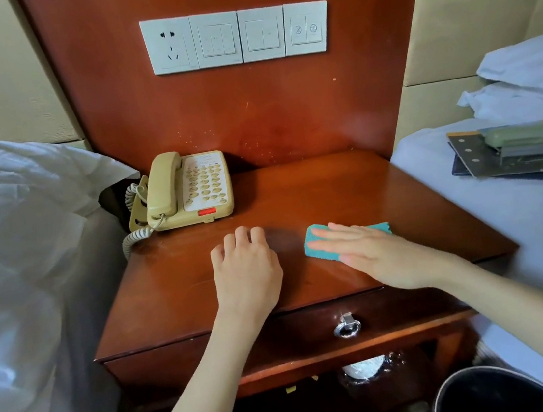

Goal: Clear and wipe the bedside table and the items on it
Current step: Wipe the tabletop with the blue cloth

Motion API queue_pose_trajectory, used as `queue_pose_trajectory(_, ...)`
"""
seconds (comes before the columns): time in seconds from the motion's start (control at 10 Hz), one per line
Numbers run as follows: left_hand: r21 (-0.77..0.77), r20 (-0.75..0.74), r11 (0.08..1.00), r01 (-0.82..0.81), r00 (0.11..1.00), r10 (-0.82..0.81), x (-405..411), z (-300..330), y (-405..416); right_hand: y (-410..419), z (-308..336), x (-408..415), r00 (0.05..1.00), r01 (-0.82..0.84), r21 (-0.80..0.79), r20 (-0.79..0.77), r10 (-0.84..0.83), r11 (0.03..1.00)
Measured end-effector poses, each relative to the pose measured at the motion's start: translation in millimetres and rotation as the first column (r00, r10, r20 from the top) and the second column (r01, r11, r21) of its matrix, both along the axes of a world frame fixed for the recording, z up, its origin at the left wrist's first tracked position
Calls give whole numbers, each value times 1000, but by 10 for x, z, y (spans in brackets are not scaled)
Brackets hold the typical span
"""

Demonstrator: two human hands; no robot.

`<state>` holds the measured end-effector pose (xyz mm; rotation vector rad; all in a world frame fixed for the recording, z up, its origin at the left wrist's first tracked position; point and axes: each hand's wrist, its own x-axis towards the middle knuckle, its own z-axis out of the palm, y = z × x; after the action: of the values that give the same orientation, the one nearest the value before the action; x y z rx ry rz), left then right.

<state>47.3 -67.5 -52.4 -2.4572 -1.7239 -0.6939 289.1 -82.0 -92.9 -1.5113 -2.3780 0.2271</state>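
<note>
Step in hand, by my read: wiping the desk (400,195) top. Right hand (372,248) lies flat, fingers straight, pressing the teal cloth (314,252) onto the wood at about 5 o'clock of the top's centre. Left hand (245,268) rests on the top near the front edge, at about 7 o'clock, fingers loosely curled, holding nothing; looks like a brace.

Phone (188,189) sits at 10 o'clock, back-left corner, its coiled cord (132,238) hanging off the left edge. A stack of items (515,153) lies on the bed at 3 o'clock, off the desk.

To do it well:
- Keep the palm flat so the whole cloth stays in contact; straight fingers spread the pressure.
- Work in overlapping passes from back to front, pushing dust toward the front edge rather than into the back panel joint.
- The left hand covers part of the top; it needs to shift so that patch gets wiped.
- The phone's footprint needs lifting and wiping too; mind the cord, it could drag the handset.
- Finish along edges and corners.
</note>
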Motion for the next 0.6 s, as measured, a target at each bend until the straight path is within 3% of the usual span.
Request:
queue_pose_trajectory(0.2,34,177,994,107,978,-111,-106,39,16,-131,94,146,992,122,0,45,-121,993)
queue_pose_trajectory(0.4,36,136,998,51,989,-56,-445,-7,13,141,494,357,886,463,-131,72,-458,877)
queue_pose_trajectory(0.5,23,204,999,31,978,-35,-515,-22,-17,237,553,208,814,573,-58,161,-559,818)
queue_pose_trajectory(0.6,30,253,999,37,967,-44,-472,-16,-62,170,573,20,824,549,-50,199,-530,834)
